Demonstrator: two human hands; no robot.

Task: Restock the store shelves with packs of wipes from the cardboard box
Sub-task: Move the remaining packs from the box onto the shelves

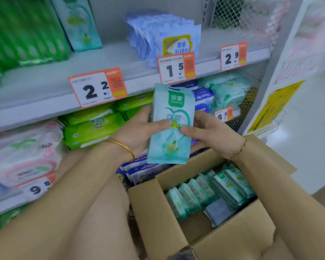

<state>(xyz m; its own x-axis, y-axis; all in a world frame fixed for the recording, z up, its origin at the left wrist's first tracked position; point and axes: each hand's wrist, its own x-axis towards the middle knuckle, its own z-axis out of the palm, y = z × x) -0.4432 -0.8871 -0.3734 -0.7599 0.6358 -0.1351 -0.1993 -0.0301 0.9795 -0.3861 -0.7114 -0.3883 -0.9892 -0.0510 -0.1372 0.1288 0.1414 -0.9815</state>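
Pack of wipes (174, 107), teal and white, is held upright above the far edge of the cardboard box (144, 203), clear of the box and of the shelves. Both grips hold it.

Left grip (139, 132) clasps the left edge of the pack: the thumb lies across the printed front at mid-height and the fingers curl behind. Right grip (212, 132) clasps the right edge in the same way, thumb on the front, fingers behind. The 2 thumb tips nearly meet on the front face. The top and bottom seams of the pack stand free above and below both grips.

The cardboard box is open, with its flaps folded outward. Inside it, a row of matching teal packs (204, 194) stands on edge toward the far side. 1 grey-blue pack (219, 211) lies flat just on the near side of that row.

Just beyond the far-left corner of the box lie dark blue packs (143, 169). Further beyond the box and higher, green packs (92, 126) are stacked on a shelf. Above them runs the upper shelf (45, 81), which carries light blue packs (163, 38) straight beyond the box. Its front rail carries a price tag reading 2.2 (97, 87) and a price tag reading 1.5 (175, 67); the second sits just above the top seam of the held pack.

A gold bangle (123, 147) circles the left wrist and a beaded bracelet (239, 149) circles the right wrist.
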